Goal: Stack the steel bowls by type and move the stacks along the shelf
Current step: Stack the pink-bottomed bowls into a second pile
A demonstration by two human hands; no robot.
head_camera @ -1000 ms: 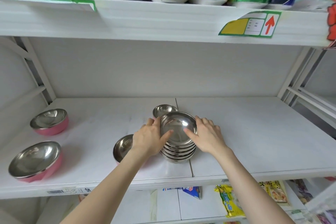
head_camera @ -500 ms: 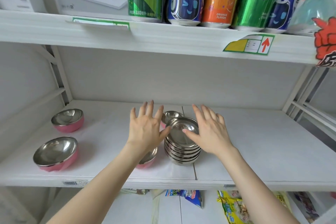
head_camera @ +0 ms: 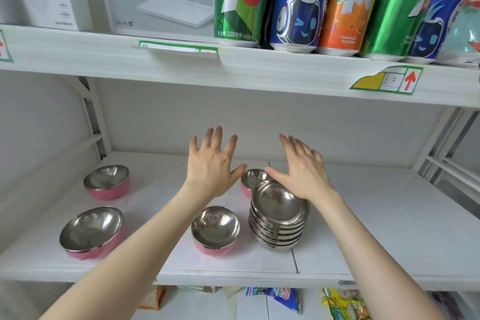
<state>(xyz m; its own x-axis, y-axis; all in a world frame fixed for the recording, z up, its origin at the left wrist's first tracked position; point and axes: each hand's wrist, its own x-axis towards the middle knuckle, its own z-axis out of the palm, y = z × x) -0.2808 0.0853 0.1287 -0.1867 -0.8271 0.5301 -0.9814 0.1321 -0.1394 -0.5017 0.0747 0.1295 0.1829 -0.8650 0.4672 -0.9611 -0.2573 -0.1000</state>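
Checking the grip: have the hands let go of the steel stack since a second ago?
Yes. Both the left hand and right hand lifted off the stack, now open above it, toward the shelf's back.

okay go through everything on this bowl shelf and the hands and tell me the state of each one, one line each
Plain steel bowls: nested in one upright stack.
Front pink bowl: single, upright, empty.
Back pink bowl: single, behind the stack, partly hidden.
Left front pink bowl: single, upright, empty.
Left back pink bowl: single, upright, empty.
Left hand: open, fingers spread, no grip.
Right hand: open, raised above the stack, no grip.
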